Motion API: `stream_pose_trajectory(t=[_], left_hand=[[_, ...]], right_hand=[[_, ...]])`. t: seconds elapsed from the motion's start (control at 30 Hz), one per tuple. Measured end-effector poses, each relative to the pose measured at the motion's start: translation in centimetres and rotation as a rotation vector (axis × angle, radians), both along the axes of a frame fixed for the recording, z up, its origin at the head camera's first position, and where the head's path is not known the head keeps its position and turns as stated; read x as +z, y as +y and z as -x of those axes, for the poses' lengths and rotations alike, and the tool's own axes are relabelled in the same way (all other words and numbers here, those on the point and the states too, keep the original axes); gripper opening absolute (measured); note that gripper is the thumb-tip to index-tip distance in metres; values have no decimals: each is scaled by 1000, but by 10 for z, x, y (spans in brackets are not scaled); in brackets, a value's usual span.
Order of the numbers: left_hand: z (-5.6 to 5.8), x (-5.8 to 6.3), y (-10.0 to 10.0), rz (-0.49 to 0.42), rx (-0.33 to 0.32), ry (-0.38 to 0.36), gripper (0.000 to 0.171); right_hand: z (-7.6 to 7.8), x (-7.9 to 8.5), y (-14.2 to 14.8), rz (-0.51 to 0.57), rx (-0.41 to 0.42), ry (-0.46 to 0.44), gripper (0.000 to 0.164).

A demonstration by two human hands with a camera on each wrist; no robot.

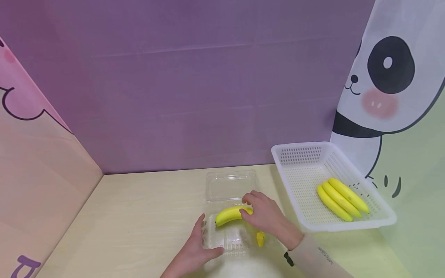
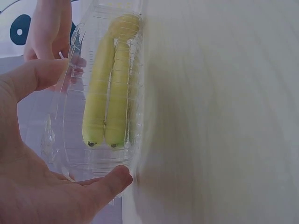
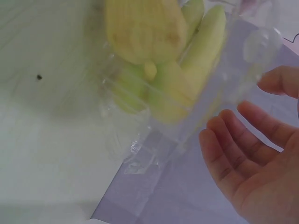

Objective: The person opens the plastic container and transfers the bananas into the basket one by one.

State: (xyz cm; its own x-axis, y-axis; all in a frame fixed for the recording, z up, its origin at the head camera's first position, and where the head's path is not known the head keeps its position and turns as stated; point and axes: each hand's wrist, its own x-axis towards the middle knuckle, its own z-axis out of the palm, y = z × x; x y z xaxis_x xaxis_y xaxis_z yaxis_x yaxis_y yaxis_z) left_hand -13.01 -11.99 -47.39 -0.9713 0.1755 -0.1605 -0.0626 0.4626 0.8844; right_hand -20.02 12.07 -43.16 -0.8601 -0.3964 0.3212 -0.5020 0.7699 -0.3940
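By the left hand [image 1: 195, 249], one clear container [image 1: 236, 236] is being gripped at its left end, thumb and fingers spread wide. The right hand [image 1: 265, 214] is being held loosely parted above; whether anything is being touched cannot be told. Inside the container, two smooth yellow bananas [image 2: 97, 102], greenish and dark at the tips, are being shown to the left wrist. One open lid [image 1: 231, 186] is being seen behind. Three more bananas [image 1: 340, 199] are being held by one white basket [image 1: 290, 196], on the bench [image 1: 139, 216] at right.
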Motion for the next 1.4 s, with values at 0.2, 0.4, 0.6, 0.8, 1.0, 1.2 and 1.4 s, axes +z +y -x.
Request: stream_pose_trajectory(t=[0.2,0.4,0.6,0.8,1.0,1.2,1.4], left_hand=[[0,-2,0,-15,-9,7,121],[1,-2,-1,-45,-29,15,120],[1,-1,0,-49,-26,15,120],[-1,3,1,-61,-22,4,119],[0,4,1,-48,-15,-3,119],[0,4,0,-37,-11,-2,118],[0,6,0,-16,-7,-12,119]], right_hand=[[1,-6,-3,-11,-5,-62,18],[5,-12,-6,-71,-24,-81,23],[6,-15,-9,-125,-27,-81,26],[5,-16,-12,-147,-22,-147,34],[3,-19,-16,-137,-3,-206,42],[0,-21,-23,-146,15,-223,43],[-5,-23,-29,-167,53,-164,34]])
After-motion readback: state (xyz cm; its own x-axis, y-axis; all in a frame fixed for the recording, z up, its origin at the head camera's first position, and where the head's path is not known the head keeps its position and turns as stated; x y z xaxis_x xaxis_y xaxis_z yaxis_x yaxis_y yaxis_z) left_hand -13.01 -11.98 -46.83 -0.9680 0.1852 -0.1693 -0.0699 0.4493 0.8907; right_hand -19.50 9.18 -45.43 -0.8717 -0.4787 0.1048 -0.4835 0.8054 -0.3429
